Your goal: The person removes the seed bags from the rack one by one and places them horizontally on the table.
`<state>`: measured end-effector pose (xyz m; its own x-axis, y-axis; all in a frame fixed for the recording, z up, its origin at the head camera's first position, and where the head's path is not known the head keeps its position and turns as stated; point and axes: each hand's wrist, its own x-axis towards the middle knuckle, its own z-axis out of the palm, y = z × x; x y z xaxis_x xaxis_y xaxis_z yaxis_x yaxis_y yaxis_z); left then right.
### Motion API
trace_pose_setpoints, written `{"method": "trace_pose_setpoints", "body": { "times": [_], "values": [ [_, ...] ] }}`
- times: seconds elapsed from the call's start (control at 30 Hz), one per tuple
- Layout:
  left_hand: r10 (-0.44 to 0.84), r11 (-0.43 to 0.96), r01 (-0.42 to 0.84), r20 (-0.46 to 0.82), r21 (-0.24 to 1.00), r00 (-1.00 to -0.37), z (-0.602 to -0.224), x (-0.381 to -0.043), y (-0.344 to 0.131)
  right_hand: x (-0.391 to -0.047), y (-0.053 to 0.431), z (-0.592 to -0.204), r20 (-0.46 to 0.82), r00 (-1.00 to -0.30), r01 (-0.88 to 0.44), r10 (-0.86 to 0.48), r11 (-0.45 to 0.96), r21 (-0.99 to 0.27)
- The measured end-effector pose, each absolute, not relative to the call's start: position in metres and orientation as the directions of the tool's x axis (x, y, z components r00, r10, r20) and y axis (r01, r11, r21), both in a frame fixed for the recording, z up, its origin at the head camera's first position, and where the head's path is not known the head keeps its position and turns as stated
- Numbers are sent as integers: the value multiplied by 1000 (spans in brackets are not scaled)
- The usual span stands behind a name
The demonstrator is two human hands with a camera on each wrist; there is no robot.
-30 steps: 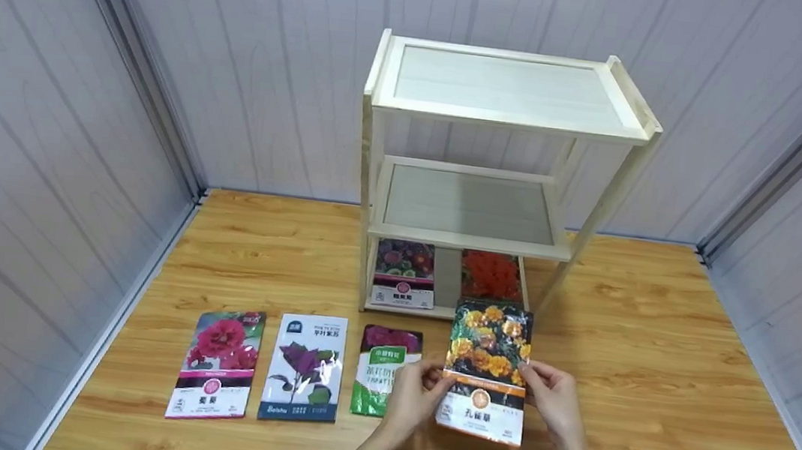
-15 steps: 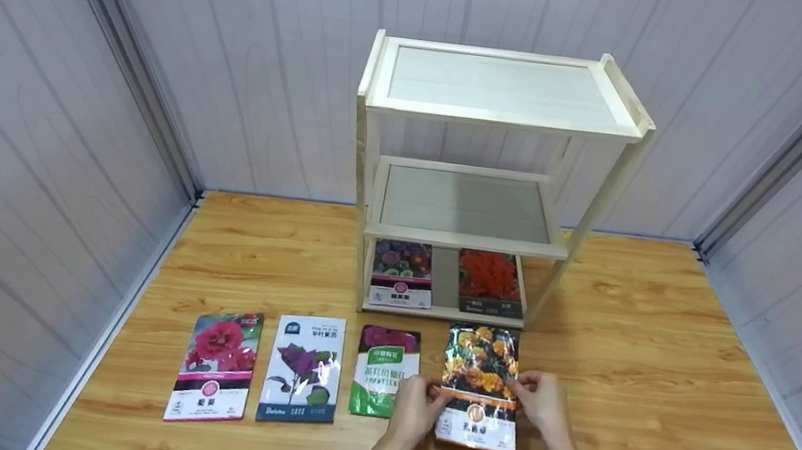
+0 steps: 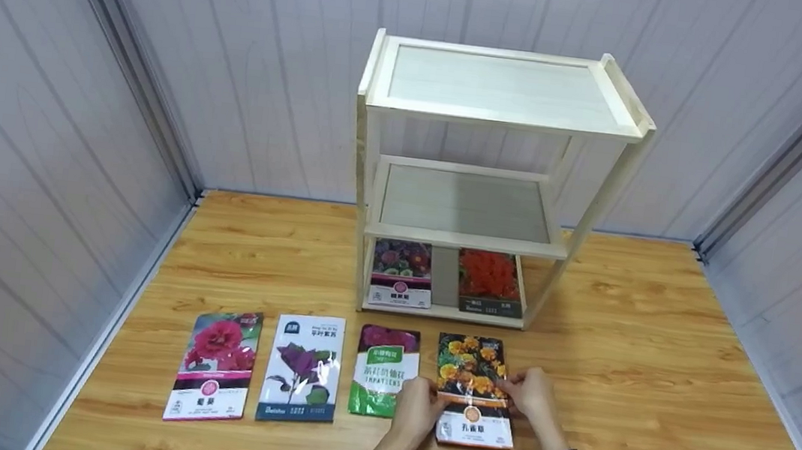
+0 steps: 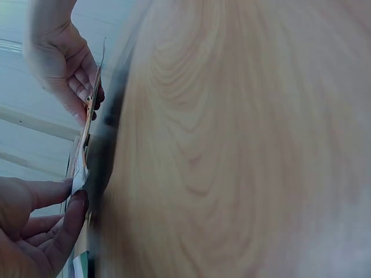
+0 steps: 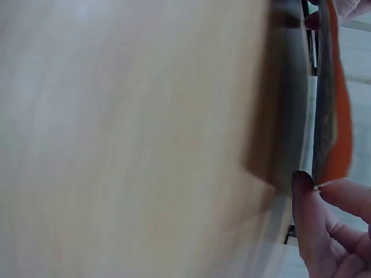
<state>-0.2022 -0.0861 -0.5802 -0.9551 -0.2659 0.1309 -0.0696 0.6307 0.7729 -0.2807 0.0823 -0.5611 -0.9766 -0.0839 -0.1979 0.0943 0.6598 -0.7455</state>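
Observation:
A seed packet with orange marigolds (image 3: 471, 384) is at the front of the wooden table, just right of a green-and-white impatiens seed packet (image 3: 385, 374). My left hand (image 3: 416, 412) pinches its left edge between thumb and fingers. On the opposite edge my right hand (image 3: 534, 397) pinches it too. In the left wrist view the marigold packet (image 4: 87, 130) is seen edge-on, slightly bent, a little off the tabletop. The right wrist view shows thumb and finger meeting at the packet's side. My left hand partly covers the impatiens packet's lower right corner.
Left in the same row lie a purple-leaf seed packet (image 3: 301, 368) and a pink-flower seed packet (image 3: 214, 366). Behind stands a three-tier wooden shelf (image 3: 467, 241). Its bottom tier holds a purple-flower packet (image 3: 402, 274) and a red-flower packet (image 3: 491, 284). Pale panel walls surround the table.
Both hands have brought the marigold packet down and toward me from the shelf's front edge, then slightly left, into line with the row. The red-flower packet is now fully uncovered.

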Motion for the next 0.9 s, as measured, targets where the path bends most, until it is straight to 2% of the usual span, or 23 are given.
{"method": "trace_pose_setpoints", "body": {
  "times": [0.13,0.53,0.9],
  "values": [
    [-283,652,-84,139,754,-949,-580,-205,-84,-283,82,-562,-214,-974,108,-79,666,-738],
    [-285,735,-104,166,670,-944,-578,-208,-81,-283,80,-560,-126,-988,16,-93,741,-672],
    [-272,774,-95,194,626,-942,-576,-206,-81,-280,78,-554,-166,-982,34,-94,771,-636]
  ]
}}
